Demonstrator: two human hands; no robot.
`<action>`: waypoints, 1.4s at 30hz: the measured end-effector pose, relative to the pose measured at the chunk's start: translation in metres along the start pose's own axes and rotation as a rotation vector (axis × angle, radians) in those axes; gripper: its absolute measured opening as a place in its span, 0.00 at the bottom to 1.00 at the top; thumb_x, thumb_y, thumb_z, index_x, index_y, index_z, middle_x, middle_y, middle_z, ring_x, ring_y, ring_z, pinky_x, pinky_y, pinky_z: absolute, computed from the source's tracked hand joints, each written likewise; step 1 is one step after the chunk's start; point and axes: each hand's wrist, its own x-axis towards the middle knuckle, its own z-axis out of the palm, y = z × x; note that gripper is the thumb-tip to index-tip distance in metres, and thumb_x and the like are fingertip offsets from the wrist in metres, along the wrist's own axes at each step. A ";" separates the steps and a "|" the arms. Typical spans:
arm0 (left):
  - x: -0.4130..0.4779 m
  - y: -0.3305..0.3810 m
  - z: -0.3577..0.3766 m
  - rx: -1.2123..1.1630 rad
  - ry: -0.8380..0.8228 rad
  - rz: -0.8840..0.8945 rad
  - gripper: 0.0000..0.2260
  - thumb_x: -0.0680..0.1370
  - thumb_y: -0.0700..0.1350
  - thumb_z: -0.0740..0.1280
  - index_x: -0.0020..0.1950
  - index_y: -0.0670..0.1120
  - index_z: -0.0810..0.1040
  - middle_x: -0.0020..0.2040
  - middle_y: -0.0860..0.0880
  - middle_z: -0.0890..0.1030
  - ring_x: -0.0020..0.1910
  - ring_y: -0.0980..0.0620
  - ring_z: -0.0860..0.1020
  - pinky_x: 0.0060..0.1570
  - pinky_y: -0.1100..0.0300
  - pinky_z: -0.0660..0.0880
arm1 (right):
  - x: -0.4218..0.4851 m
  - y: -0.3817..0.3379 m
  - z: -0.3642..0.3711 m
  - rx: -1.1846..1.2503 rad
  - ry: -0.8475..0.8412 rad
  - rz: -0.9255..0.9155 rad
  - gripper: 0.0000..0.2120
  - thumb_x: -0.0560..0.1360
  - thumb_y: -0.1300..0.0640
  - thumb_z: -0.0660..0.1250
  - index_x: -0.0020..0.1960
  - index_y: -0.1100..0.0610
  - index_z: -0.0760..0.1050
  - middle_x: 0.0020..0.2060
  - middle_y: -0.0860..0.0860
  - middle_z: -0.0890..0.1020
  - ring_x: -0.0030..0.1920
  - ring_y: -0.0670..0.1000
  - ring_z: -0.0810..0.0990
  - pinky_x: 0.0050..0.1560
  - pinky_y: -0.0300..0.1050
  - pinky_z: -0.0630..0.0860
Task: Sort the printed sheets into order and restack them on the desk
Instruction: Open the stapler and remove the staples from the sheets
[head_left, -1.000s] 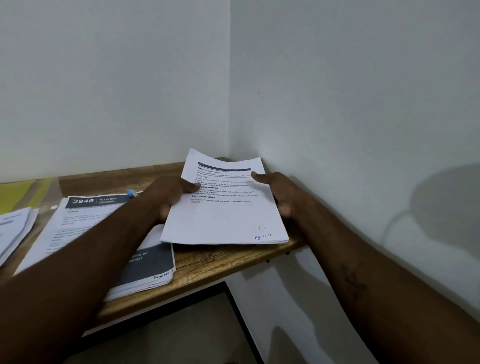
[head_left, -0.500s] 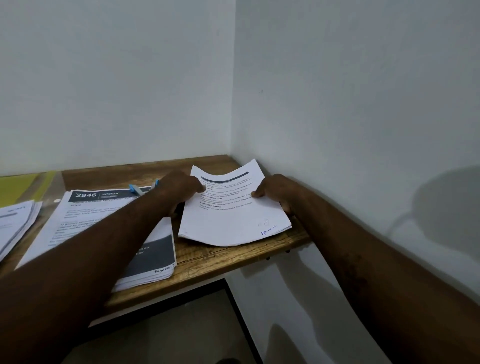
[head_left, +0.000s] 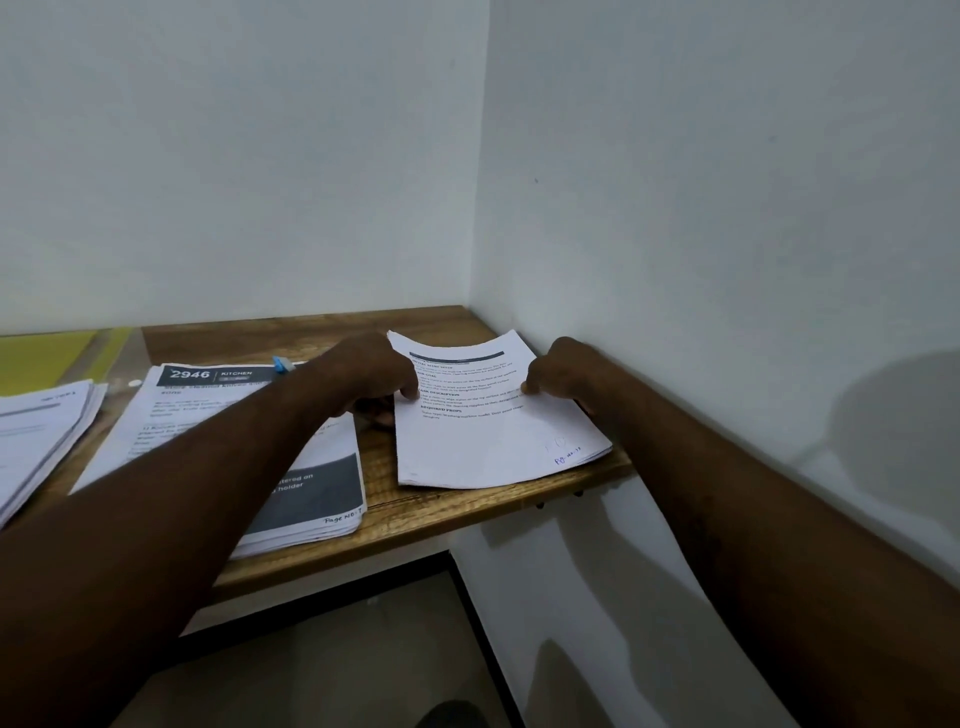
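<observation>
A small stack of printed sheets (head_left: 488, 441) is held at the right end of the wooden counter (head_left: 415, 512), close to the corner of the two white walls. Its left edge is gripped by the left hand (head_left: 371, 371), with the thumb laid on the top page and the fingers curled beneath. Its right edge is pinched by the right hand (head_left: 566, 371) in the same way. The far end of the stack is bowed upward, while the near end lies on the counter by the front edge. A page number handwritten in blue is seen at its near right corner.

A thicker stack headed "2946 KITCHEN" (head_left: 218, 382) lies just to the left, partly covered by the left forearm. A small blue object (head_left: 280, 364) is seen at its far edge; what it is cannot be told. Further left, another paper pile (head_left: 41, 436) and a yellow folder (head_left: 47, 358) are seen.
</observation>
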 end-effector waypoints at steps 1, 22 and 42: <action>0.001 0.000 -0.001 -0.007 -0.011 -0.012 0.08 0.78 0.32 0.72 0.54 0.40 0.77 0.50 0.38 0.85 0.44 0.41 0.86 0.41 0.51 0.85 | -0.001 0.000 0.000 -0.052 0.022 -0.014 0.19 0.75 0.56 0.74 0.63 0.62 0.77 0.55 0.57 0.80 0.52 0.58 0.78 0.47 0.45 0.73; 0.001 -0.011 -0.008 -0.035 -0.071 -0.044 0.11 0.77 0.34 0.76 0.57 0.36 0.79 0.52 0.38 0.85 0.40 0.46 0.84 0.38 0.55 0.85 | -0.003 0.000 0.006 -0.178 0.085 -0.040 0.16 0.77 0.52 0.72 0.60 0.59 0.76 0.61 0.59 0.82 0.52 0.58 0.77 0.46 0.44 0.70; -0.012 -0.010 -0.011 -0.014 -0.050 -0.062 0.13 0.77 0.35 0.76 0.57 0.35 0.77 0.50 0.36 0.86 0.37 0.43 0.85 0.41 0.52 0.85 | -0.005 -0.002 0.018 -0.388 0.169 -0.179 0.14 0.74 0.49 0.73 0.50 0.54 0.71 0.57 0.56 0.82 0.52 0.57 0.79 0.43 0.46 0.70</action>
